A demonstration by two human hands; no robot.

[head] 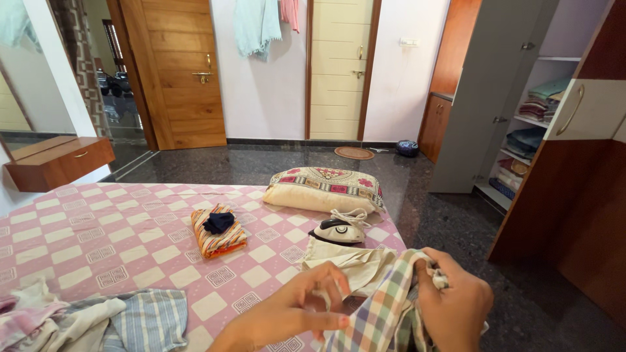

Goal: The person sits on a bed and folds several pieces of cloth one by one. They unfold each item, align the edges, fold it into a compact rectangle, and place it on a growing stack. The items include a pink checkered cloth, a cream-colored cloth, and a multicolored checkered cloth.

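While the right hand (pixel 453 306) has its fingers bunched tight around a fold of the checked cloth (pixel 381 309), the left hand (pixel 297 313) pinches the same cloth just beside it with thumb and fingertips, other fingers loose. The cloth is a pastel plaid, hanging between both hands at the near edge of the bed (pixel 98 234), low in the head view. Bed's got a pink and cream checkered sheet.

Right behind the hands there's a cream garment (pixel 342 261) lying crumpled, and a white and black iron (pixel 337 231) sits just past it with its cord looped on top. A patterned pillow (pixel 324 189) is behind the iron. Further left, a folded orange striped cloth (pixel 218 240) with a small dark navy piece (pixel 218 222) resting on it. Bottom left has a heap of unfolded clothes (pixel 85 319), striped and pale stuff. Off to the right an open wardrobe (pixel 528 124) shows stacked clothes on its shelves.
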